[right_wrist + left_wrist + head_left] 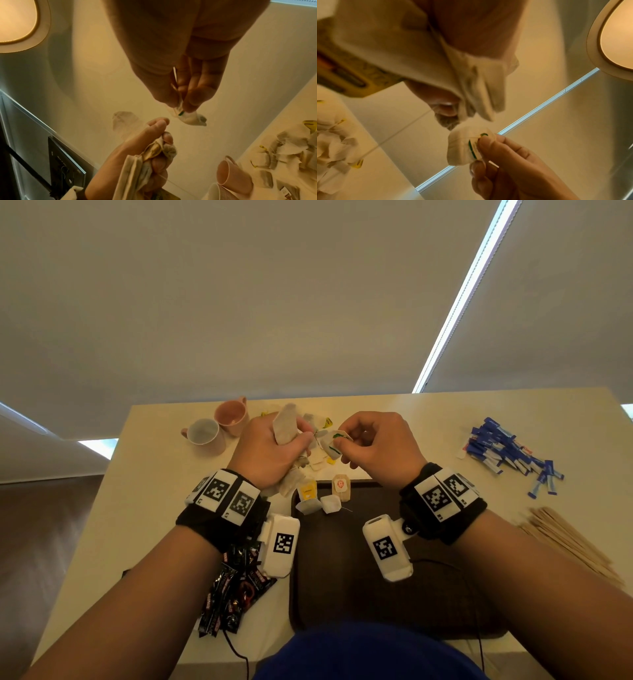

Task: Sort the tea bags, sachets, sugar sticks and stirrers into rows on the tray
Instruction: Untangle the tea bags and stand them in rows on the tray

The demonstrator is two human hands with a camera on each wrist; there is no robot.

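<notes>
Four or so tea bags (322, 494) on the tray (342, 594) so far, just below both sets of fingers, not yet a tidy row. Left hand (270, 446) curled tight round a bunch (286, 424) of bags; right hand (376, 443) pinching one green-tagged bag (330, 445) between thumb and forefinger, just beside the left fingertips. Beyond the fingers, more loose bags. Untouched still, by the look: sugar sticks (507, 453) and stirrers (565, 539) well right of the right hand, sachets (233, 587) under the left wrist. Most of the sorting left.
</notes>
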